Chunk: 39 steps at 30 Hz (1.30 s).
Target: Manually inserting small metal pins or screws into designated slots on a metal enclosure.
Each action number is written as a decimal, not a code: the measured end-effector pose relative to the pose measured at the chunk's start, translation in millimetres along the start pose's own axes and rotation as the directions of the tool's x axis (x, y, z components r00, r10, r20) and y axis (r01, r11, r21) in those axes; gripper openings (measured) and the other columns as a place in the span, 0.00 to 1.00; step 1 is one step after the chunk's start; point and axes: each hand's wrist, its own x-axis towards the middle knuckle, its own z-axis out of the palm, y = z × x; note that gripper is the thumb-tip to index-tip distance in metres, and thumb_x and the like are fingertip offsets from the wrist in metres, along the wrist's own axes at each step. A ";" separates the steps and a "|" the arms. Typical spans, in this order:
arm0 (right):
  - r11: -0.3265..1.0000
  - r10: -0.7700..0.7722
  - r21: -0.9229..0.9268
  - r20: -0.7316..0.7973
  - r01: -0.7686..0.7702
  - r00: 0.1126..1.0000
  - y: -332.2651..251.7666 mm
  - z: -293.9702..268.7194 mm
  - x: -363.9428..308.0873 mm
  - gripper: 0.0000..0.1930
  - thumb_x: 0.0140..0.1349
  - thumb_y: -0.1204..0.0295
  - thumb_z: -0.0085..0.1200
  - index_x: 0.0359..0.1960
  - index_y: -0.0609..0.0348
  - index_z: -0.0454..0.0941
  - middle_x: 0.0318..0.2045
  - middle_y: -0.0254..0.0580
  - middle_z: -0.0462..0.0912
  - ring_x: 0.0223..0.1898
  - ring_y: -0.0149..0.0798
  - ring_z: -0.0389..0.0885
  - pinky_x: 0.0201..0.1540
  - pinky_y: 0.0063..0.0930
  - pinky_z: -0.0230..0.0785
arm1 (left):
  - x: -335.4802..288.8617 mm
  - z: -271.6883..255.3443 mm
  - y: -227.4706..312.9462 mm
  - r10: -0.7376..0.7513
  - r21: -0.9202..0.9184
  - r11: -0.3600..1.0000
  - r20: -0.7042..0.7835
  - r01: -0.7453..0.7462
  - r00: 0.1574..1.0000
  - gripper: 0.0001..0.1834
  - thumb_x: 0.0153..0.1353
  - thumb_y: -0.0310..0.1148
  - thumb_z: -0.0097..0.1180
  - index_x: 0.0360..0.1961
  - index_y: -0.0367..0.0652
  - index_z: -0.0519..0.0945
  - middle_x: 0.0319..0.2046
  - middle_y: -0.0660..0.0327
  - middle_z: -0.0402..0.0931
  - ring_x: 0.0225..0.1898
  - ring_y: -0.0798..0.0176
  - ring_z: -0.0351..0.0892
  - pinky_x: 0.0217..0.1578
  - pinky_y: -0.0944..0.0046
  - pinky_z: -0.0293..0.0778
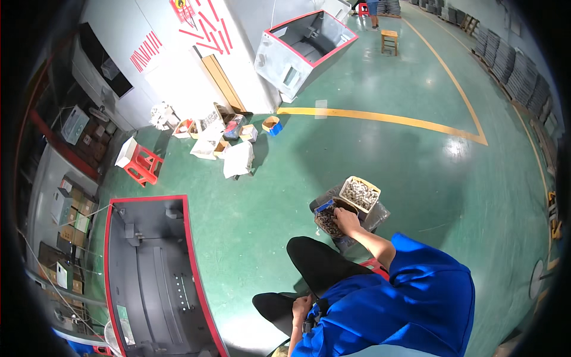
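Note:
I sit in a blue shirt and black trousers on a green floor. My right hand reaches forward into an open box of small dark parts, fingers bunched down among them. A blue tool or strip lies across that box's far edge. Right behind it stands a cardboard box of pale silvery parts. Both boxes rest on a grey stand wrapped in plastic. My left hand lies by my knee with its fingers curled; whether it holds anything is unclear.
A grey metal cabinet shell with a red rim lies at my left, and another one sits farther off. Near the white wall are a red stool and several open cartons. Far off are a wooden stool and stacked grey panels.

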 end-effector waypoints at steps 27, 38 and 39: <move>0.996 -0.083 -0.058 -0.152 0.075 0.985 12.6 19.6 2.2 0.09 0.54 0.66 0.56 0.28 0.56 0.72 0.28 0.44 0.77 0.33 0.48 0.78 0.35 0.41 0.71 | 2.1 2.7 -1.5 0.011 -0.025 1.000 -0.009 -0.011 1.000 0.24 0.60 0.53 0.44 0.30 0.44 0.83 0.26 0.48 0.78 0.34 0.46 0.80 0.35 0.52 0.73; 0.996 -0.078 0.018 -0.154 0.082 0.985 10.2 20.1 1.6 0.06 0.53 0.69 0.54 0.24 0.55 0.72 0.26 0.44 0.77 0.32 0.49 0.78 0.34 0.41 0.70 | -1.7 0.5 0.7 0.017 -0.040 0.999 -0.033 -0.018 0.999 0.23 0.60 0.52 0.45 0.28 0.42 0.82 0.26 0.47 0.78 0.34 0.43 0.78 0.34 0.49 0.72; 0.996 -0.090 0.011 -0.169 0.093 0.982 11.6 20.1 1.6 0.05 0.52 0.70 0.54 0.23 0.55 0.72 0.26 0.44 0.77 0.31 0.49 0.78 0.34 0.41 0.70 | -2.7 -0.5 3.3 0.004 -0.042 0.999 -0.033 -0.006 0.999 0.23 0.60 0.51 0.45 0.28 0.42 0.82 0.26 0.47 0.78 0.34 0.43 0.78 0.34 0.49 0.72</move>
